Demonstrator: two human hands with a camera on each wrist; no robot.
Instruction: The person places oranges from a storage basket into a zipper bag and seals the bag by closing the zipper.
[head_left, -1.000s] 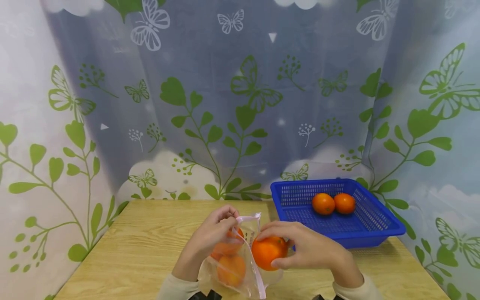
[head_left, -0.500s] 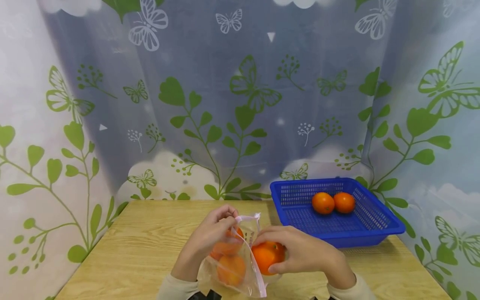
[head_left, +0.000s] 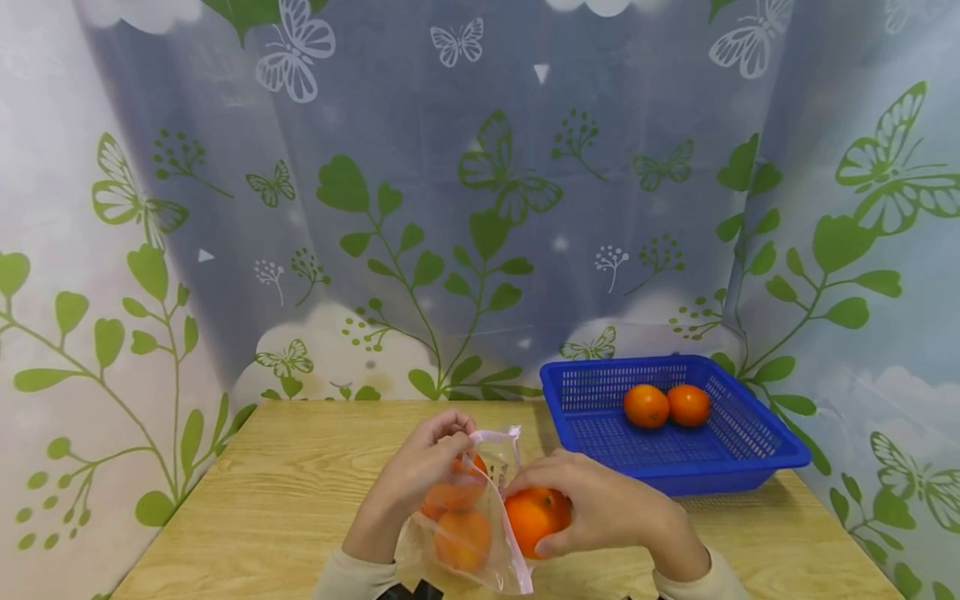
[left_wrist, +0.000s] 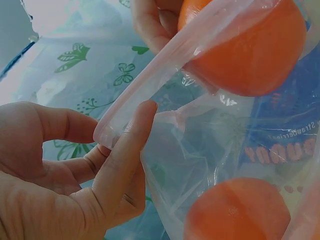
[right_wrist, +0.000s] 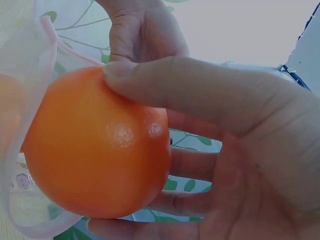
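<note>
My left hand (head_left: 425, 467) pinches the pink-edged rim of a clear zip bag (head_left: 512, 546) between thumb and fingers, as the left wrist view also shows. Inside the bag lie oranges (head_left: 462, 540), seen through the plastic. My right hand (head_left: 607, 508) grips another orange (head_left: 536, 521) at the bag's mouth, thumb on the near side and fingers round the far side. In the right wrist view this orange (right_wrist: 100, 150) overlaps the pink rim, its left side partly behind the plastic. Printed lettering shows on the bag (left_wrist: 280, 150) in the left wrist view.
A blue plastic basket (head_left: 750, 462) stands at the back right of the wooden table (head_left: 300, 467), with two oranges (head_left: 666, 406) inside. Behind the table hangs a curtain (head_left: 420, 208) printed with leaves and butterflies.
My right hand has moved slightly down and left with the orange, bringing it closer in at the bag's mouth. My left hand keeps its hold on the rim.
</note>
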